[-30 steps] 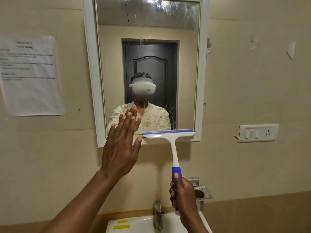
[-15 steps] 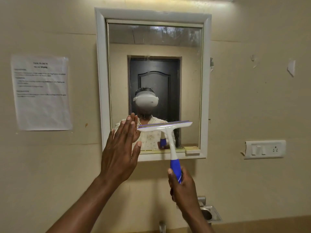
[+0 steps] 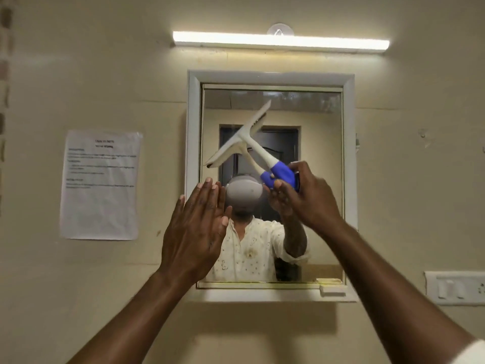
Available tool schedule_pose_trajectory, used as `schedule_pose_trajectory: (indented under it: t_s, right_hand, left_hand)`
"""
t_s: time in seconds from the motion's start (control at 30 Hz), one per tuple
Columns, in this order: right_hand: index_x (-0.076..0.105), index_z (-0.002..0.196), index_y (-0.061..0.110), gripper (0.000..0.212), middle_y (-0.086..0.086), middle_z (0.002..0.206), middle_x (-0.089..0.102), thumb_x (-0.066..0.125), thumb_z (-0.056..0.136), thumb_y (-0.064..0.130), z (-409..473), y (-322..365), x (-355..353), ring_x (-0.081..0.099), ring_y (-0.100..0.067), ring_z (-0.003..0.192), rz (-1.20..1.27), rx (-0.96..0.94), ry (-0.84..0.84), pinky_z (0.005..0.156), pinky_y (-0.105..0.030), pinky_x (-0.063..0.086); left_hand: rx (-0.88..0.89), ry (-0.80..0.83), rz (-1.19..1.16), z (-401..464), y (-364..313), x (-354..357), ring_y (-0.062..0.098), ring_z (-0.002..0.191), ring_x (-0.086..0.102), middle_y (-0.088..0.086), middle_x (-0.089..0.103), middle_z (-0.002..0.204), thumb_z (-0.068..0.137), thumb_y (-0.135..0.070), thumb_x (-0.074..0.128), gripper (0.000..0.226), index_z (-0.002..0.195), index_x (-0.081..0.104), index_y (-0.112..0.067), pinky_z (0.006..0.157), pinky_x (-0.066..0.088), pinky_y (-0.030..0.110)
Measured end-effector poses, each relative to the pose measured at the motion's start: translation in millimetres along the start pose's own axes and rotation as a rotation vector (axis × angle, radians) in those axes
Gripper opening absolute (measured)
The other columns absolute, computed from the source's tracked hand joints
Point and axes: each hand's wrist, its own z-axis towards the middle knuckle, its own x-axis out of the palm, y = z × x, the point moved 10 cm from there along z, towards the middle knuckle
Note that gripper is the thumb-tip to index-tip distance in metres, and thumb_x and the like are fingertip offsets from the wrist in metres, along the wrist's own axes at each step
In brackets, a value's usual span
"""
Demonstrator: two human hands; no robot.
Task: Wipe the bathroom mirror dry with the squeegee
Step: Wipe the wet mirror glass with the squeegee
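My left hand [image 3: 195,229] is nearest, raised flat w/ fingers [image 3: 207,191] straight and together, holding nothing, over the lower-left part of the mirror [image 3: 317,153]; can't tell if it touches the glass. Just right and a bit higher, my right hand [image 3: 307,198] wraps the blue grip of the squeegee [image 3: 249,141], thumb and fingers curled round it.

Change vs 1 s ago: the squeegee was level at the bottom edge of the mirror, handle straight down. Half a sec later it had lifted onto the lower glass. Now it's up at mid-to-upper glass, blade tilted, left end low near the left frame [image 3: 193,153], right end high. My view has also tipped up; the tube light [image 3: 280,42] shows above.

Meaning, I reckon: 1 downward pass ended and I'm resetting near the top-left for the next. Blade contact w/ glass unclear. Far left on the wall, a paper notice [image 3: 101,185]; far right, a switch plate [image 3: 456,287].
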Motion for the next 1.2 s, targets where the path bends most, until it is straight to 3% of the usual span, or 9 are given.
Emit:
schedule_pose_trajectory:
  t_s: [0.13, 0.3, 0.47, 0.6, 0.77, 0.93, 1.03, 1.2]
  right_hand:
    - [0.051, 0.122, 0.017, 0.041, 0.004, 0.089, 0.053, 0.059, 0.089, 0.039, 55.3, 28.3, -10.7, 0.048, -0.01, 0.068, -0.163, -0.191, -0.064, 0.063, -0.022, 0.037]
    - [0.051, 0.126, 0.013, 0.042, -0.01, 0.103, 0.063, 0.062, 0.089, 0.028, 92.8, 46.6, -11.1, 0.049, -0.014, 0.078, -0.267, -0.332, -0.001, 0.068, -0.026, 0.036]
    - [0.05, 0.13, 0.013, 0.048, -0.012, 0.109, 0.063, 0.066, 0.085, 0.019, 107.8, 53.8, -19.9, 0.058, -0.022, 0.085, -0.334, -0.43, 0.04, 0.072, -0.031, 0.045]
    - [0.052, 0.131, 0.013, 0.051, -0.014, 0.115, 0.065, 0.067, 0.083, 0.012, 123.8, 59.3, -32.0, 0.062, -0.029, 0.098, -0.367, -0.493, 0.058, 0.082, -0.038, 0.047]
    - [0.053, 0.131, 0.014, 0.051, -0.014, 0.103, 0.068, 0.066, 0.082, 0.006, 143.1, 63.6, -41.2, 0.057, -0.02, 0.078, -0.406, -0.514, 0.108, 0.071, -0.035, 0.049]
    - [0.048, 0.136, 0.023, 0.056, -0.01, 0.106, 0.067, 0.062, 0.084, 0.009, 144.6, 73.3, -30.4, 0.051, -0.014, 0.076, -0.446, -0.571, 0.126, 0.056, -0.02, 0.032]
    - [0.044, 0.139, 0.03, 0.057, -0.008, 0.117, 0.065, 0.059, 0.087, 0.013, 142.1, 74.0, -21.4, 0.057, -0.017, 0.085, -0.442, -0.59, 0.146, 0.06, -0.022, 0.036]
    - [0.044, 0.138, 0.035, 0.056, -0.008, 0.114, 0.068, 0.056, 0.088, 0.015, 146.3, 68.0, -15.2, 0.061, -0.022, 0.086, -0.406, -0.541, 0.158, 0.063, -0.025, 0.039]
  left_hand:
    - [0.003, -0.044, 0.001, 30.1, 5.9, -11.8, 0.008, 0.147, -0.003, -0.008, -0.002, 0.159, 0.097, -0.048, 0.019, 0.061, 0.149, -0.003, -0.026, 0.121, 0.001, 0.036]
    - [0.006, -0.101, 0.006, 67.9, 10.1, -32.3, 0.009, 0.148, -0.001, -0.004, 0.001, 0.161, 0.093, -0.053, 0.013, 0.066, 0.151, 0.0, -0.023, 0.121, 0.001, 0.036]
    - [0.015, -0.13, 0.01, 82.6, 16.9, -44.3, 0.013, 0.148, 0.003, -0.002, 0.003, 0.161, 0.086, -0.064, 0.002, 0.077, 0.15, 0.004, -0.022, 0.121, 0.006, 0.039]
    - [-0.016, -0.145, 0.028, 89.8, 33.3, -47.5, 0.01, 0.148, 0.002, -0.006, 0.001, 0.159, 0.091, -0.057, 0.008, 0.069, 0.15, 0.004, -0.023, 0.121, 0.004, 0.037]
    - [-0.027, -0.148, 0.062, 96.0, 43.6, -49.5, 0.009, 0.148, 0.002, -0.007, 0.002, 0.16, 0.095, -0.048, 0.016, 0.063, 0.151, 0.003, -0.024, 0.121, 0.003, 0.036]
    - [-0.033, -0.152, 0.062, 95.7, 40.2, -49.4, 0.007, 0.147, -0.002, -0.009, -0.002, 0.16, 0.094, -0.049, 0.016, 0.062, 0.15, -0.002, -0.027, 0.121, 0.001, 0.033]
    - [-0.037, -0.14, 0.06, 93.1, 37.4, -48.2, 0.008, 0.147, 0.0, -0.008, -0.001, 0.16, 0.092, -0.051, 0.014, 0.063, 0.149, -0.002, -0.028, 0.121, 0.002, 0.035]
    - [-0.037, -0.13, 0.085, 87.4, 36.4, -47.1, 0.006, 0.147, -0.004, -0.01, -0.005, 0.159, 0.092, -0.051, 0.013, 0.062, 0.148, -0.005, -0.029, 0.121, -0.001, 0.032]
